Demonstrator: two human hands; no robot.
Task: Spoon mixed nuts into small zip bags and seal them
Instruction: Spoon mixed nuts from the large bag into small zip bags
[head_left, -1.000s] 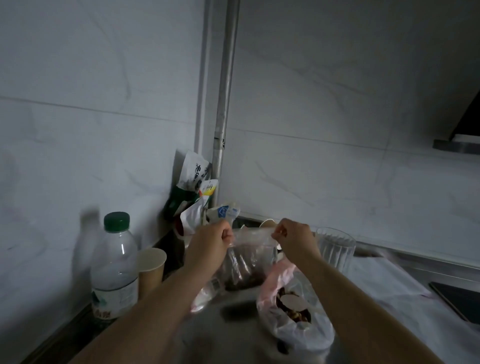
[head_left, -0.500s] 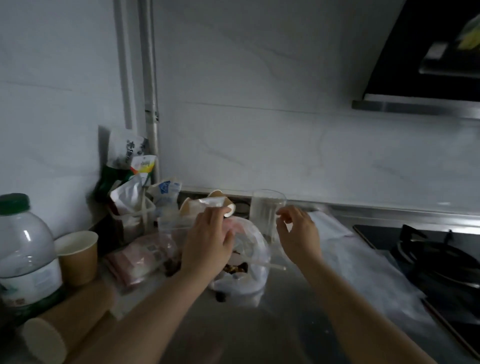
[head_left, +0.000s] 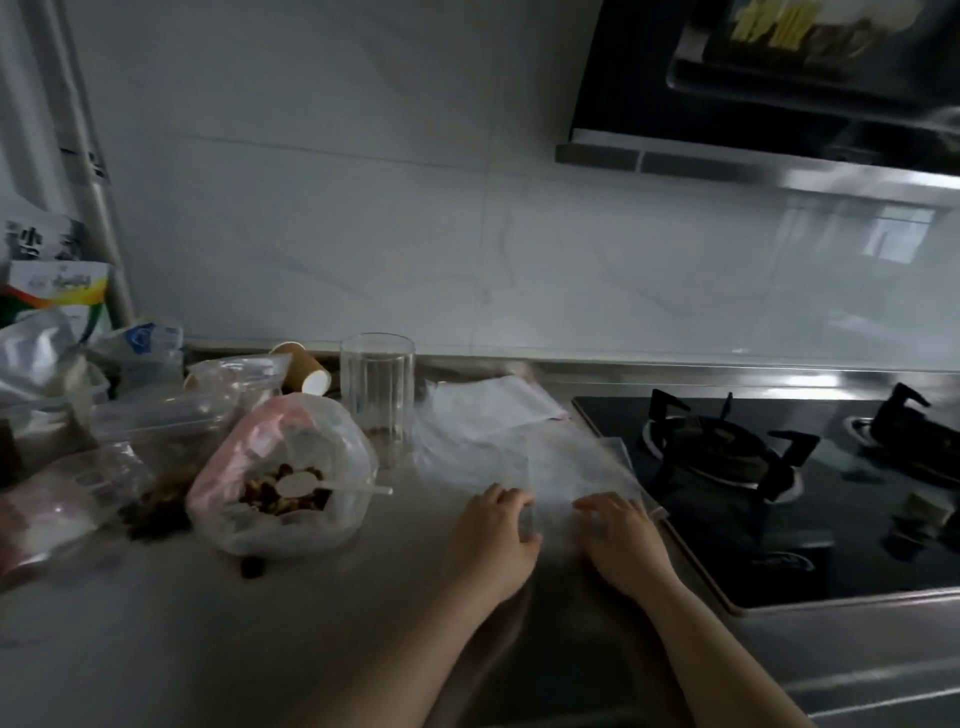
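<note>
Beside the stove (head_left: 727, 467), both hands (head_left: 558, 530) pinch the near edge of empty zip bags (head_left: 519, 436).

A single wide-angle view comes from the person's head, looking forward and down across the worktop (head_left: 156, 649) toward the tiled wall (head_left: 363, 234), close enough that both forearms enter from the bottom edge and reach to mid-frame. The left side takes in a large open bag of mixed nuts (head_left: 283, 478), the right side a gas hob (head_left: 779, 483), and the top right corner an extractor hood (head_left: 753, 88). Straight lines bow toward the edges, and the picture is dim and slightly blurred.
</note>
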